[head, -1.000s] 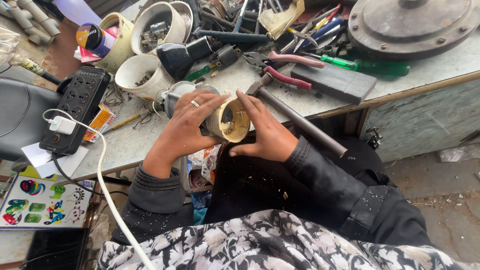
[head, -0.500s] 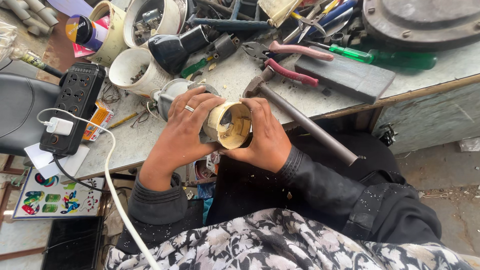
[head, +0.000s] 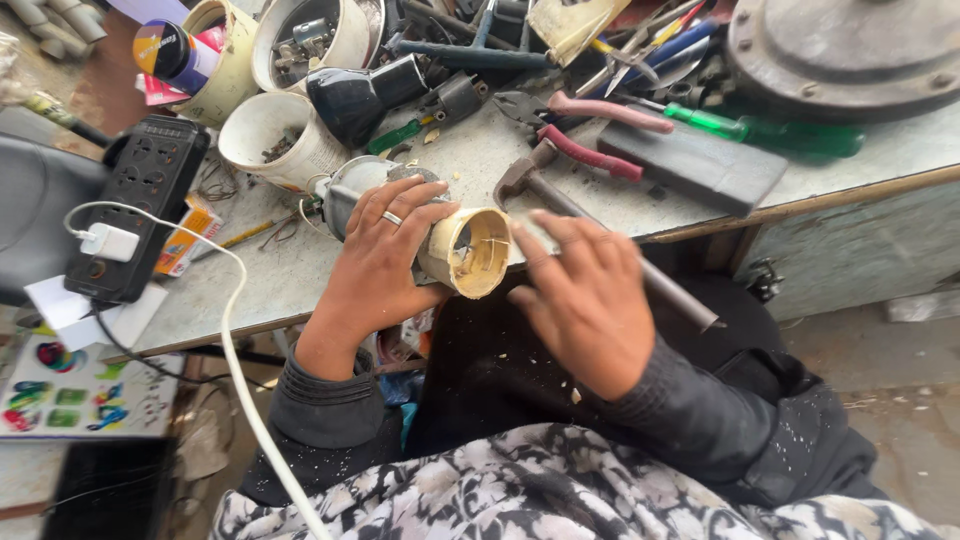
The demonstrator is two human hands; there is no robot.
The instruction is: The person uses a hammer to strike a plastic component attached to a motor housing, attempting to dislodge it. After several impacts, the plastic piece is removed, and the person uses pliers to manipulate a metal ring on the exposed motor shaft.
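Observation:
My left hand (head: 380,265), with a ring on one finger, grips a cream-coloured cylindrical housing (head: 468,250) whose open end faces me; its grey metal rear (head: 350,185) rests at the bench edge. My right hand (head: 585,295) hovers just right of the housing, fingers spread, holding nothing. A hammer (head: 600,240) with a metal shaft lies on the bench partly beneath my right hand.
The worn bench (head: 300,270) carries white cups (head: 275,140) of small parts, red-handled pliers (head: 590,130), a green screwdriver (head: 760,130), a dark flat block (head: 695,165) and a large metal disc (head: 850,55). A black power strip (head: 140,215) with a white charger and cable (head: 245,350) sits left.
My right hand has let go of the housing and drawn back to the right with fingers apart. The left hand keeps its hold, and the view has shifted slightly.

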